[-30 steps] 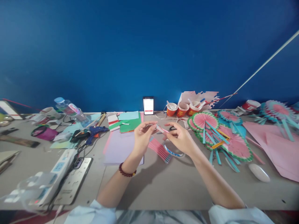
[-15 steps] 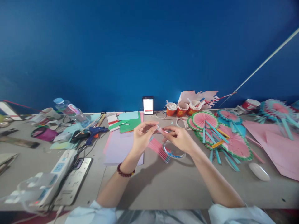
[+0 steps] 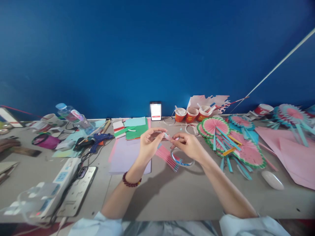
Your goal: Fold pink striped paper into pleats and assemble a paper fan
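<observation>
My left hand [image 3: 152, 144] pinches a small pale pink and whitish piece [image 3: 167, 136] between thumb and fingers. Close by on its right, my right hand [image 3: 185, 144] has its thumb and fingertips closed at the piece's right end; the exact contact is too small to tell. Below the hands lies a pleated pink strip with blue edges [image 3: 168, 158]. A roll of tape [image 3: 181, 160] with a blue and white inside rests on the strip's right side. Purple paper [image 3: 130, 157] is on the table left of the strip.
A phone [image 3: 156, 110] stands against the blue wall. Red cups [image 3: 192, 114] hold markers. Watermelon-patterned paper fans [image 3: 248, 149] and a white mouse [image 3: 272, 180] are right. On the left are a glue gun [image 3: 97, 141], bottle [image 3: 75, 116], power strip [image 3: 57, 186] and another person's hand [image 3: 8, 143].
My fingertips have moved slightly apart, showing more of the small piece between them. At the far left, another person's hand has come into view over the table.
</observation>
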`<state>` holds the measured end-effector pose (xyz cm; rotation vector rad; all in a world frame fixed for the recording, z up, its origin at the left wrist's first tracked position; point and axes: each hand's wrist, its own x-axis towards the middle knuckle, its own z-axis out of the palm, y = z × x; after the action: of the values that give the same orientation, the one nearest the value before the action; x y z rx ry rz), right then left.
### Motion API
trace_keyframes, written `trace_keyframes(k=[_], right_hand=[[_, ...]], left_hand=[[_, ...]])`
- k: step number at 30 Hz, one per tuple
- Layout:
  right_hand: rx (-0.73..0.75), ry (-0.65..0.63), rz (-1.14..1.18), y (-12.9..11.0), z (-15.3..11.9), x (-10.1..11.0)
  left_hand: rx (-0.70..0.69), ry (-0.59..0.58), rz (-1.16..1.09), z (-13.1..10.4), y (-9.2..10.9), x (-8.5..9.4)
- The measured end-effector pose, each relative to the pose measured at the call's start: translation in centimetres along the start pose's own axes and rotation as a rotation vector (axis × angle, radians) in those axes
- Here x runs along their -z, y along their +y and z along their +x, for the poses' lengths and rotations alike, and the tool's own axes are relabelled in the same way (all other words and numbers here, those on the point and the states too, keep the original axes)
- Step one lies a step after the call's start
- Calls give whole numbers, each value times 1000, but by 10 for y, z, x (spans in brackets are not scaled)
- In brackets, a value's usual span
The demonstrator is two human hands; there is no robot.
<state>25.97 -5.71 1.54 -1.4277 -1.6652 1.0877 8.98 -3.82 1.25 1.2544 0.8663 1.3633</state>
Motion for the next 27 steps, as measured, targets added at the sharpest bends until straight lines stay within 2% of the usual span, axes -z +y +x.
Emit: trace_keyframes(k=[6,8,11,13,17,23,27], right_hand=[[-11,52,76,4,0,0],[-11,64,124,5,1,0],[-21,84,99,4,1,0],[-18,87,93,3,1,0],[-23,71,73,-1,0,-1],[26,34,35,-2,-1,-4],[33,59,-20,-3,-2,-6]], left_hand=[[-49,-61,-87,6,-6,0],[-37,-130,-109,9,-9,2],[25,-297,-117,9,-15,4],[77,-339,-86,8,-18,2],[168,-198,16,6,-17,-3],[135,-20,47,6,-14,-2],[122,20,38,6,-13,-1]])
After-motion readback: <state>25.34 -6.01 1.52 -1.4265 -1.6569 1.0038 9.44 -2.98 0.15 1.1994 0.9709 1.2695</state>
